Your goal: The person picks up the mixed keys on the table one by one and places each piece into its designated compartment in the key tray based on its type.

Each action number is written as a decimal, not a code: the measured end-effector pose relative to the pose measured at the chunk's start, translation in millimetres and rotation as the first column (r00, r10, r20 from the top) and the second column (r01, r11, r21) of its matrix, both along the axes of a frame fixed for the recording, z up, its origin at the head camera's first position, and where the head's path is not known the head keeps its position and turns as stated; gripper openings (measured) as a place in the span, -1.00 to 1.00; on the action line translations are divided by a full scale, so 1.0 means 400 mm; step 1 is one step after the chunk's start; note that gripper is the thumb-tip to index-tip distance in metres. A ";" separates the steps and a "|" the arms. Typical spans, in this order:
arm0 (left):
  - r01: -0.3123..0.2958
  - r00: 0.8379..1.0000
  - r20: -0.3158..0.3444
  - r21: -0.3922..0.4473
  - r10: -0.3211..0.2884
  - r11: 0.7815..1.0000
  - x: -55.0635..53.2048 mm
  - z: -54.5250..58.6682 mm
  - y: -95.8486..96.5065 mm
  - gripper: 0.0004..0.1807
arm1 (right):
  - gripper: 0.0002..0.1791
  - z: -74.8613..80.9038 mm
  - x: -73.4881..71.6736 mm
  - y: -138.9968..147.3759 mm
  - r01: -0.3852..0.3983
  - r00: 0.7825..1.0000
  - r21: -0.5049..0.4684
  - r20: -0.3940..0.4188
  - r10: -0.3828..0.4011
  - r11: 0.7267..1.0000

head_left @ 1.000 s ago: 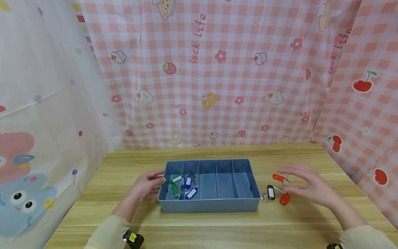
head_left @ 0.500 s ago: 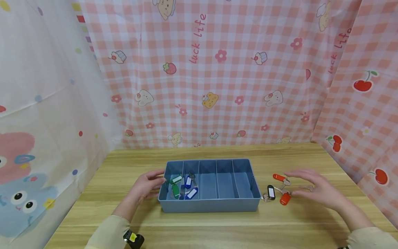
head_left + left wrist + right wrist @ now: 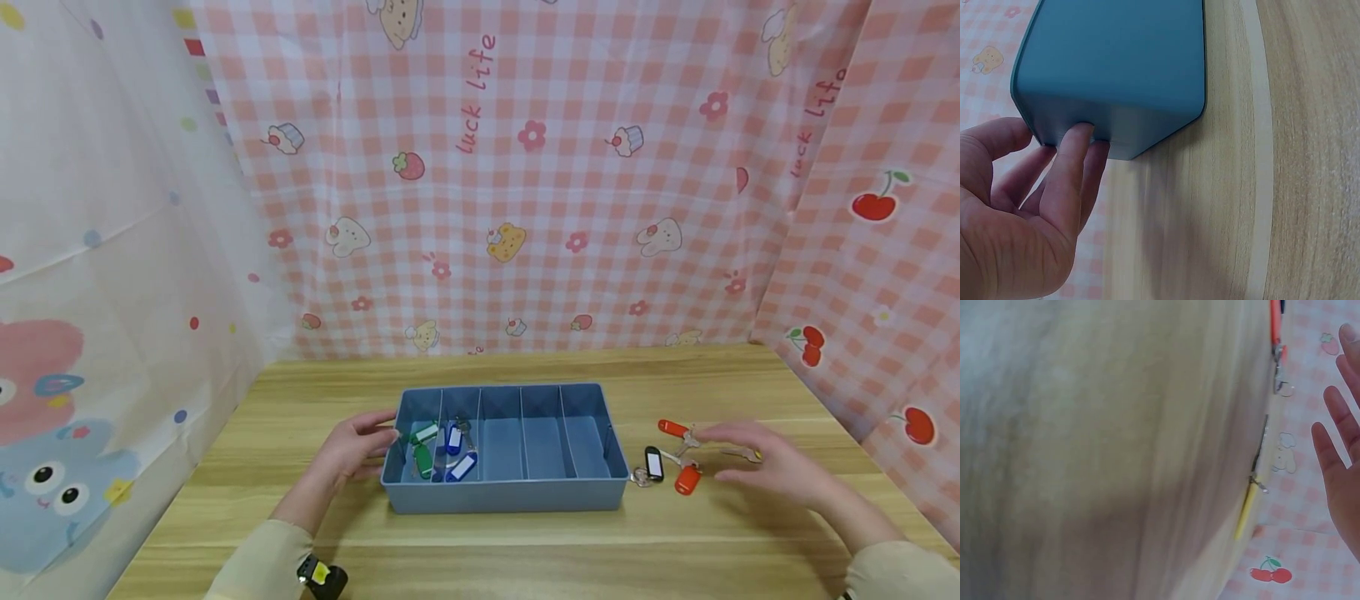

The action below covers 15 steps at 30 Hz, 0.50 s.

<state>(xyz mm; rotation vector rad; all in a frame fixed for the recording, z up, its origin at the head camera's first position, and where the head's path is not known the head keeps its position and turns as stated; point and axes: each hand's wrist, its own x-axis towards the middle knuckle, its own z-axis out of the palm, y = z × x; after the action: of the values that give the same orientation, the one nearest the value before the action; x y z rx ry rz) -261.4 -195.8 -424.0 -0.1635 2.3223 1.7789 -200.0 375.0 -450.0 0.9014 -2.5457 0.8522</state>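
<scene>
My left hand (image 3: 355, 447) rests its fingers against the left end of a blue-grey divided tray (image 3: 506, 497); in the left wrist view, fingertips touch the tray's end wall (image 3: 1116, 119). Green key tags (image 3: 423, 461) lie in the leftmost compartment and blue key tags (image 3: 461, 467) in the one beside it. My right hand (image 3: 772, 467) hovers over the table right of the tray, fingers spread and holding nothing. Just below it lies a key with a yellow tag (image 3: 1246, 509), mostly hidden by the hand in the head view. Red-tagged keys (image 3: 687, 479) lie left of that hand.
A black key tag (image 3: 654, 464) with a ring lies close to the tray's right end. The wooden table (image 3: 525, 550) is backed by a pink checked cloth (image 3: 510, 192), with further cloth hanging at both sides.
My right hand has moved rightward from the red-tagged keys, uncovering a key with a little yellow showing. My left hand and the tray stay where they were.
</scene>
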 end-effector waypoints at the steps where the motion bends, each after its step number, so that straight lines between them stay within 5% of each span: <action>1: -0.001 1.000 0.001 -0.002 0.001 1.000 0.000 0.000 0.000 -0.49 | -0.37 -0.005 -0.002 0.001 -0.007 1.000 0.008 -0.006 0.007 1.000; 15: -0.002 1.000 -0.001 -0.013 0.002 1.000 0.000 0.002 0.004 -0.48 | -0.43 -0.055 -0.041 0.019 -0.114 0.988 0.059 -0.103 0.120 0.992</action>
<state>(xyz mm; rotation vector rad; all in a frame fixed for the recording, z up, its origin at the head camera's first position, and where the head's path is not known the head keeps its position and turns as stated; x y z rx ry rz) -261.3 -194.3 -423.2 -0.1668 2.3354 1.7661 -216.2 382.7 -472.0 1.0919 -2.4550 0.7510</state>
